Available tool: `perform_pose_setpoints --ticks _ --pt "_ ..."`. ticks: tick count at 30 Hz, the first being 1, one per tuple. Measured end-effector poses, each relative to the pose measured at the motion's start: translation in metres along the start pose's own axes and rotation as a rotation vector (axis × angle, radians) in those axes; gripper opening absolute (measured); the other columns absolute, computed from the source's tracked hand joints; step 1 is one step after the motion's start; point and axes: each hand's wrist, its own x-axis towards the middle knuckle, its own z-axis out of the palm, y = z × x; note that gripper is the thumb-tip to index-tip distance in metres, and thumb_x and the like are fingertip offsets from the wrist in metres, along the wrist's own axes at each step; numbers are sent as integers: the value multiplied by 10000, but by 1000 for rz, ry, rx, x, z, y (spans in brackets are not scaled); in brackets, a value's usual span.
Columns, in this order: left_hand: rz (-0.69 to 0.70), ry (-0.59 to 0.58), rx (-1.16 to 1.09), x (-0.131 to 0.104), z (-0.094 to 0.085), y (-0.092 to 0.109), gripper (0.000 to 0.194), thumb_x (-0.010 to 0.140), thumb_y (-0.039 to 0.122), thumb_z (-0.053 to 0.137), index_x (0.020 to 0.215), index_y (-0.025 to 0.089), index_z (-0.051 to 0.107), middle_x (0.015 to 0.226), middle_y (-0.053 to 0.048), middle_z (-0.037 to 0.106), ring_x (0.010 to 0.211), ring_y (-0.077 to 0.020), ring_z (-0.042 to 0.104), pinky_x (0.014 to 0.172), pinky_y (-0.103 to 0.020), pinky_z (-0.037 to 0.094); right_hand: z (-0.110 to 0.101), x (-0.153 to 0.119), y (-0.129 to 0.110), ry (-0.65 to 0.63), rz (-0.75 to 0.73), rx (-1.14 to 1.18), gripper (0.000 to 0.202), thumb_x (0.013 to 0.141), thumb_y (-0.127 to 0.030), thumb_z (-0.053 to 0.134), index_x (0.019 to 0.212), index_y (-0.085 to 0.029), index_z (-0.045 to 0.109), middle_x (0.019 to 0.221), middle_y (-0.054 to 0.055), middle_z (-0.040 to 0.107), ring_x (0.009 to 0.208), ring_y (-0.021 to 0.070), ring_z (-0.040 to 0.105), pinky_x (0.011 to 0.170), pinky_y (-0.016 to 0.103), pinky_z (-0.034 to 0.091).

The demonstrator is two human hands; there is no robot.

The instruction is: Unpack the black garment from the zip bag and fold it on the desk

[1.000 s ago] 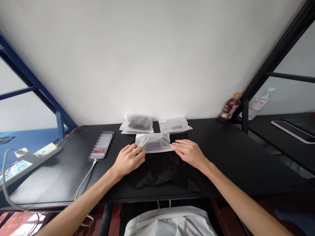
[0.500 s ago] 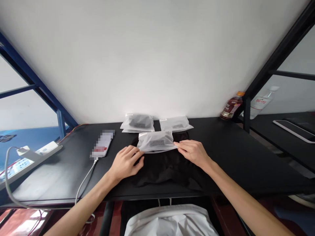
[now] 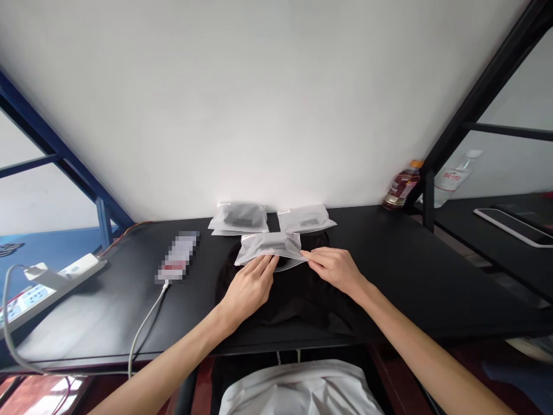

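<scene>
A frosted white pouch (image 3: pixel 268 242) with a small dark printed label lies in front of me, its near edge gaping. My left hand (image 3: pixel 254 287) reaches to that gap with fingers stretched out, and the fingertips are hidden under or inside the upper layer. At the pouch's right corner, my right hand (image 3: pixel 337 268) pinches the edge between thumb and fingers. Beneath both hands is dark cloth or film (image 3: pixel 298 305), hard to tell apart from the black desk. Two similar pouches lie behind, a left one (image 3: pixel 239 218) with something dark inside and a paler right one (image 3: pixel 306 218).
A phone (image 3: pixel 178 256) on a white cable lies at left on the black desk (image 3: pixel 415 271). Farther left is a power strip (image 3: pixel 56 288). A brown drink bottle (image 3: pixel 402 187) leans by the right frame post, with a clear bottle (image 3: pixel 455 178) beyond.
My left hand has moved right from the pouch's left corner to its near edge, and the opening has lifted apart. My right hand keeps its pinch on the right corner.
</scene>
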Motion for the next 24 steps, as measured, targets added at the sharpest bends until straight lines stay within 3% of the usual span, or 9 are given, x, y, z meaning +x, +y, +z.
perform_pose_setpoints --ticks 5,7,11,17,24 --pt "-297 -268 25 24 11 9 500 958 248 567 1441 126 531 1182 -174 737 1094 -335 719 917 -443 595 0 1 0 -9 -20 14 313 948 -113 603 1160 -259 780 981 16 825 877 179 779 762 243 604" --pt "-356 -331 9 31 17 9 532 940 291 609 1448 150 533 1144 -166 750 1065 -343 727 880 -439 597 0 2 -1 -8 -31 13 307 949 -115 602 1153 -257 783 983 19 825 876 180 780 762 242 605" --pt "-319 -282 -38 33 27 2 447 943 293 612 1372 166 602 1171 -170 746 1087 -343 717 867 -424 589 -1 2 -2 -15 -25 11 306 966 -118 572 1139 -248 788 972 21 825 868 178 781 749 241 606" --pt "-288 -246 -66 28 30 -6 289 954 160 528 1193 180 688 1065 -139 769 909 -295 753 747 -370 601 1 2 -1 -49 30 4 323 944 -105 593 1127 -282 792 968 -1 825 879 174 780 742 242 605" --pt "-68 -232 -357 9 13 -25 410 967 131 504 1357 225 589 1309 -92 709 1142 -259 712 953 -388 593 4 1 2 -43 51 -42 304 922 -117 606 1102 -270 797 1007 3 824 893 178 777 727 239 587"
